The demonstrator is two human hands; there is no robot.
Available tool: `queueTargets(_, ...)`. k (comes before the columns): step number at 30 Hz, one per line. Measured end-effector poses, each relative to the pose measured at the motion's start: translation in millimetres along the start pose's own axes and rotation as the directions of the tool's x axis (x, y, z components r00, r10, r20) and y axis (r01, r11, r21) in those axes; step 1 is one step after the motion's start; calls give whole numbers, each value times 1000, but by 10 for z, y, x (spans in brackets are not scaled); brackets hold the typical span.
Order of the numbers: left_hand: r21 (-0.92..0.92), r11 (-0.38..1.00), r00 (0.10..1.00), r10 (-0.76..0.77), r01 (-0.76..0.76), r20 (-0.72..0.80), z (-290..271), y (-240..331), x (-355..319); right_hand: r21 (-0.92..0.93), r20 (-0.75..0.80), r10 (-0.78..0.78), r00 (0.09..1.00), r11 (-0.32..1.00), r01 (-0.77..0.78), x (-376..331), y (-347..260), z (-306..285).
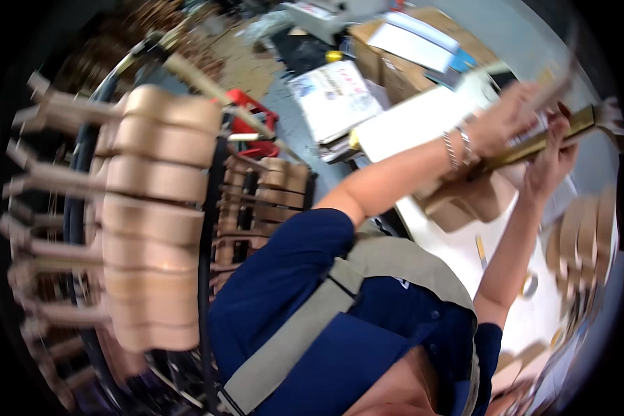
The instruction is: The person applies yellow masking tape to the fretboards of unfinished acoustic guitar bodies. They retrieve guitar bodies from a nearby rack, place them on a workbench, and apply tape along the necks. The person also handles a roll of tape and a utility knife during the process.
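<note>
- At the upper right, above the white counter (457, 253), a long brass-coloured bar (582, 123) lies beside a wooden instrument body (489, 194).
- Left hand (507, 119): fingers part-curled near a blurred pale strip (549, 91); cannot tell whether it is held.
- Right hand (552, 163): half-open at the bar, grip unclear.
- The bar looks stiff, perhaps weighty and smooth; its long edges should suit holding.
- The body seems light, dentable; best supported underneath.
</note>
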State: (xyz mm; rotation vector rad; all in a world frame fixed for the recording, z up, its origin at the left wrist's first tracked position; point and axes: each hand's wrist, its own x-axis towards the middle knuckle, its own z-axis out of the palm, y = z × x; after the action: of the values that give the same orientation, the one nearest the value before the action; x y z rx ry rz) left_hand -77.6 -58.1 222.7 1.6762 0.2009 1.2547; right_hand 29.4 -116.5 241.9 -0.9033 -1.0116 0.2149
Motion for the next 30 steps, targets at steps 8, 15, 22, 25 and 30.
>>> queueTargets(8, -207, 960, 966, -143, 188, 216, -211, 251, -167, -23, 343, 372, 862, 921, -388, -33, 100, 106)
queueTargets(15, 279, 949, 943, -50, 147, -329, -345, 1068, -1188, -58, 483, 110, 869, 994, -94, -523, -174, 335)
queueTargets(22, 491, 838, 631, 251, 237, -734, -31, 2470, -3049, 95, 712, 237, 660, 900, -425, -1162, 157, 812)
queueTargets(25, 558, 753, 288, 481, 347, -828, 629, 3216, -3536, 152, 800, 213, 561, 833, -532, -1512, 254, 1082)
queueTargets(30, 338, 329, -50, 778, 882, -626, 1347, 4321, -4208, -23, 862, 278, 424, 857, -515, -1970, 206, 1215)
